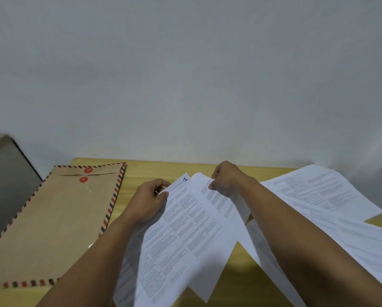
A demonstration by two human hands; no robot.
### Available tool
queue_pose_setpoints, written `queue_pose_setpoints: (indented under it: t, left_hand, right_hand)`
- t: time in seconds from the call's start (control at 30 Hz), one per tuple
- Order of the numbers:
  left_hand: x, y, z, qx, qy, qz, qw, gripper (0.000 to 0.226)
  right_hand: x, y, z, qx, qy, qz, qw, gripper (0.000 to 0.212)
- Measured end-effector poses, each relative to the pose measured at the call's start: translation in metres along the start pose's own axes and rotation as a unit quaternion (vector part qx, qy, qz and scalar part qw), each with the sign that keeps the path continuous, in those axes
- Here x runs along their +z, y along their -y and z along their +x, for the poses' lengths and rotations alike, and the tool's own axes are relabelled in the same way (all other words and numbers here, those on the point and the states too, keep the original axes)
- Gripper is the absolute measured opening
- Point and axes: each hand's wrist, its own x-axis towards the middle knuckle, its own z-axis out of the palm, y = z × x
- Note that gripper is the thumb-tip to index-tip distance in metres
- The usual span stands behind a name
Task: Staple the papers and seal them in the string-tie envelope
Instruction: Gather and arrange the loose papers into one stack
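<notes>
- here, the envelope (52, 220) lies flat on the table (163, 169), flap shut, contents unseen.
- left hand (149, 201) and right hand (226, 179) each pinch the printed papers (181, 235) at their top edge, beside the envelope.

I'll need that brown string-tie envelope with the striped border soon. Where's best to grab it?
Likely the right long edge of the brown string-tie envelope, coming from the yellow table's bare strip. It lies flat, flap end far, and that edge is nearest the left hand.
</notes>
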Motion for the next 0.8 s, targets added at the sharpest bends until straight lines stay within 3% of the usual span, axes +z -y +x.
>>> queue_pose_setpoints:
  t: [0.07,0.2,0.3,0.47,0.8]
  left_hand:
    - [0.000,0.003,0.001,-0.004,-0.001,-0.003,1.000,0.021]
    - [-0.005,0.002,0.001,-0.005,-0.006,0.002,1.000,0.021]
    - [-0.013,-0.004,-0.004,0.000,-0.012,0.000,1.000,0.021]
    - [-0.031,-0.031,-0.024,0.018,-0.040,0.011,0.999,0.023]
    - [-0.065,-0.130,-0.086,0.103,-0.112,0.068,0.986,0.019]
  right_hand:
    - [0.001,0.004,0.000,-0.008,0.002,-0.005,1.000,0.049]
    - [0.003,0.003,0.000,-0.024,-0.008,0.003,1.000,0.033]
    - [0.003,0.003,-0.004,-0.066,-0.037,0.052,0.996,0.055]
    - [-0.010,0.015,-0.028,-0.131,-0.119,0.184,0.967,0.013]
    - [-0.053,0.048,-0.150,-0.220,-0.090,0.357,0.903,0.023]
